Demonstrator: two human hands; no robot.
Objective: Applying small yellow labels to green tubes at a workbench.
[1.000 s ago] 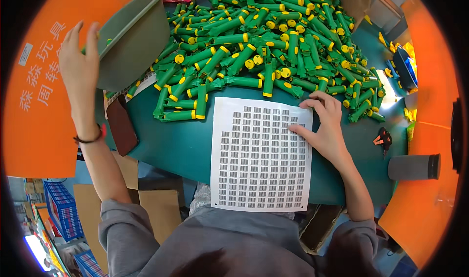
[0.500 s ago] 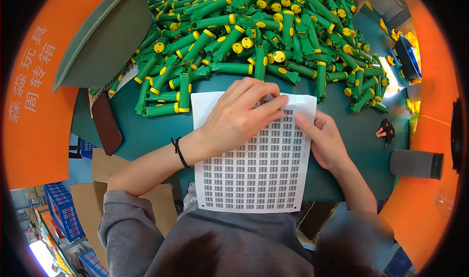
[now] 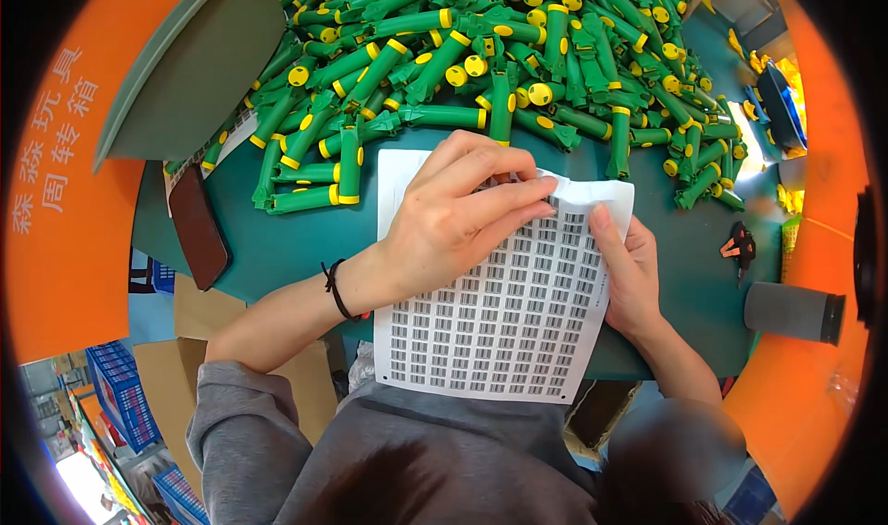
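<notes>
A white sheet of small barcode-like labels lies in front of me, its lower edge reaching my lap. My left hand, a black band at its wrist, rests over the upper part of the sheet. Its thumb and fingers are pinched together at the upper edge, where the paper bends up; whether a single label sits between them is hidden. Along the right edge, my right hand grips the sheet, thumb on top and the other fingers behind. Just beyond the sheet lies a heap of green plastic tubes with yellow ends.
A grey-green bin leans in at the left, above a dark brown phone-like case. On the right are a small black-and-orange tool and a grey cup lying on its side. Cardboard stands below left.
The sheet has tilted, its top swinging to the right. My right hand has shifted right and slightly up with it, while the left fingertips have moved a little right along the upper edge.
</notes>
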